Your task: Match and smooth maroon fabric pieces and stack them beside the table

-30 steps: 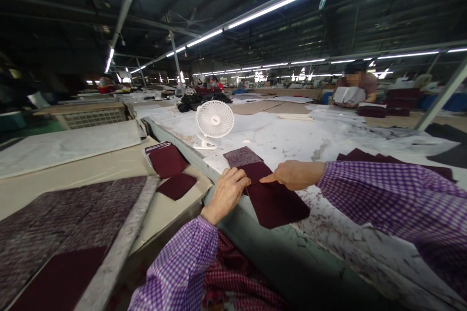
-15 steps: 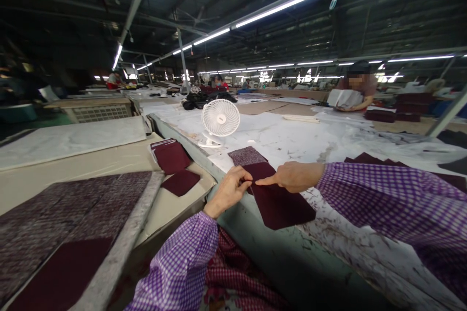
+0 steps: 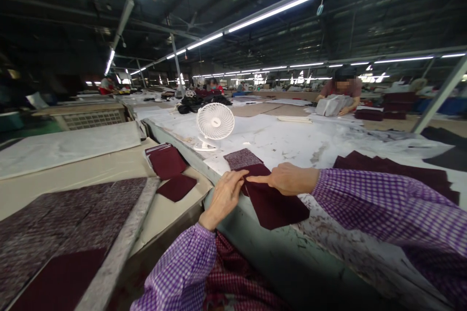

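A maroon fabric piece (image 3: 275,206) lies at the near edge of the white-covered table, one corner hanging over the edge. My left hand (image 3: 225,194) pinches its left edge between thumb and fingers. My right hand (image 3: 290,178) reaches in from the right, index finger stretched out with its tip on the cloth close to my left fingertips; its other fingers are curled, and nothing shows in them. Just beyond lies a speckled fabric piece (image 3: 242,157), partly under or against the maroon cloth. How the layers join beneath my fingers is hidden.
A white clip fan (image 3: 215,121) stands behind the cloth. Maroon panels (image 3: 394,170) are fanned out at right. On the left table sit a maroon stack (image 3: 168,161), a loose maroon piece (image 3: 177,187) and speckled panels (image 3: 91,209). A co-worker (image 3: 341,95) handles a grey bundle at the back.
My right fingertip has moved slightly left, closer to my left fingers. My left fingers have shifted a little over the cloth's edge. The whole view has turned slightly right.
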{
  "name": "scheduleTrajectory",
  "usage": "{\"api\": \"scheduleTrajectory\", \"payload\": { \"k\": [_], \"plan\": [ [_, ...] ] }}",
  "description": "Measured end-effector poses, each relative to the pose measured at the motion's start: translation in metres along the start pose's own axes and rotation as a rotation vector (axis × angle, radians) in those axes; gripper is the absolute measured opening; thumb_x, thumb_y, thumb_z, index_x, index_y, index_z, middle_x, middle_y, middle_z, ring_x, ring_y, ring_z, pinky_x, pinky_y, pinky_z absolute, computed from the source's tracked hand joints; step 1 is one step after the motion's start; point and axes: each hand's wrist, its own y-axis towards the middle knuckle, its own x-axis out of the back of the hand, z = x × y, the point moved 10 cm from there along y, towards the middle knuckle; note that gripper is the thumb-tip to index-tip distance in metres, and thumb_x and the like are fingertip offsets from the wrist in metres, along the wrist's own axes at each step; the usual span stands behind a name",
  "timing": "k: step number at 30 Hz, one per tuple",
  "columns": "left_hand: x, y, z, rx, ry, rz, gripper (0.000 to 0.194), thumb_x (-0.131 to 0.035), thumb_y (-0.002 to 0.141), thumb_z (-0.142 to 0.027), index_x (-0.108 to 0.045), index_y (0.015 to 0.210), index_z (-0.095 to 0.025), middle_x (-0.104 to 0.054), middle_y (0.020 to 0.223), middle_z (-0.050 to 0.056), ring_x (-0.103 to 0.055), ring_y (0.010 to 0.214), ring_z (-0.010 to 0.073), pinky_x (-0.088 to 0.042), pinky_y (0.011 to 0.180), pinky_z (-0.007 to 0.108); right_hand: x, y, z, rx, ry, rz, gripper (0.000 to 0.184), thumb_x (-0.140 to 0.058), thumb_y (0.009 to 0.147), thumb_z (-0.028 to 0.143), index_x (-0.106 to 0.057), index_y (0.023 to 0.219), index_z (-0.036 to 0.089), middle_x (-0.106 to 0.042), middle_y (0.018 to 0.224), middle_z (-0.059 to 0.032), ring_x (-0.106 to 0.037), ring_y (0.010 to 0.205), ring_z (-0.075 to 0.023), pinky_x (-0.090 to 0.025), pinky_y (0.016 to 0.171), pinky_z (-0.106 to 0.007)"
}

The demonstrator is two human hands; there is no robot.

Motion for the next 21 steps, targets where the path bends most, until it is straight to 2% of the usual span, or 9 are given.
{"api": "scheduleTrajectory", "payload": {
  "k": [5, 9, 12, 14, 16, 18, 21],
  "plan": [
    [-0.005, -0.005, -0.010, -0.056, 0.083, 0.072, 0.028, -0.042, 0.092, -0.024, -0.065, 0.108, -0.022, -0.058, 0.101, 0.007, -0.050, 0.096, 0.0194, -0.044, 0.086, 0.036, -0.013, -0.012, -0.016, -0.030, 0.102, -0.089, 0.057, -0.040, 0.084, 0.010, -0.043, 0.137, 0.031, -0.060, 0.094, -0.0110, -0.058, 0.077, -0.0181, -0.037, 0.062, -0.026],
    [-0.005, -0.004, -0.008, -0.058, 0.063, 0.090, 0.025, -0.045, 0.091, -0.023, -0.065, 0.105, -0.021, -0.059, 0.103, 0.006, -0.051, 0.097, 0.0192, -0.044, 0.087, 0.035, -0.027, -0.014, -0.038, -0.108, 0.356, -0.194, 0.033, -0.044, 0.090, 0.026, -0.058, 0.120, 0.025, -0.058, 0.098, -0.0085, -0.057, 0.086, -0.0183, -0.040, 0.071, -0.026],
    [-0.005, -0.003, -0.004, -0.047, 0.070, 0.084, 0.021, -0.046, 0.090, -0.025, -0.063, 0.102, -0.019, -0.059, 0.102, 0.007, -0.051, 0.097, 0.0202, -0.044, 0.088, 0.037, -0.039, -0.010, -0.051, -0.178, 0.575, -0.241, 0.027, -0.052, 0.086, 0.031, -0.058, 0.109, 0.019, -0.060, 0.091, -0.0049, -0.056, 0.080, -0.0163, -0.041, 0.071, -0.026],
    [-0.005, -0.003, -0.002, -0.044, 0.084, 0.074, 0.020, -0.046, 0.091, -0.028, -0.059, 0.103, -0.019, -0.059, 0.102, 0.007, -0.051, 0.097, 0.0209, -0.044, 0.088, 0.038, -0.043, -0.007, -0.053, -0.136, 0.715, -0.205, 0.020, -0.055, 0.083, 0.027, -0.060, 0.099, 0.017, -0.061, 0.083, -0.0021, -0.055, 0.074, -0.0139, -0.041, 0.067, -0.025],
    [-0.006, -0.003, -0.003, -0.060, 0.110, 0.079, 0.024, -0.048, 0.090, -0.034, -0.057, 0.106, -0.019, -0.058, 0.103, 0.007, -0.051, 0.097, 0.0218, -0.045, 0.088, 0.039, -0.039, -0.012, -0.063, -0.081, 0.802, -0.189, 0.015, -0.056, 0.081, 0.024, -0.060, 0.091, 0.015, -0.062, 0.081, -0.0019, -0.055, 0.072, -0.0128, -0.042, 0.066, -0.024],
    [-0.008, -0.003, -0.007, -0.092, 0.158, 0.104, 0.034, -0.053, 0.085, -0.044, -0.057, 0.108, -0.019, -0.057, 0.104, 0.008, -0.051, 0.098, 0.0234, -0.045, 0.087, 0.040, -0.032, -0.031, -0.090, -0.122, 0.838, -0.207, 0.015, -0.056, 0.079, 0.023, -0.060, 0.090, 0.013, -0.063, 0.084, -0.0037, -0.056, 0.075, -0.0135, -0.044, 0.067, -0.025],
    [-0.010, -0.002, -0.018, -0.138, 0.247, 0.144, 0.045, -0.059, 0.078, -0.054, -0.060, 0.106, -0.019, -0.058, 0.102, 0.008, -0.051, 0.096, 0.0252, -0.046, 0.084, 0.042, -0.043, -0.085, -0.154, -0.368, 0.898, -0.208, 0.025, -0.056, 0.078, 0.022, -0.059, 0.101, 0.013, -0.064, 0.092, -0.0077, -0.059, 0.078, -0.0158, -0.047, 0.064, -0.026]
  ]
}}
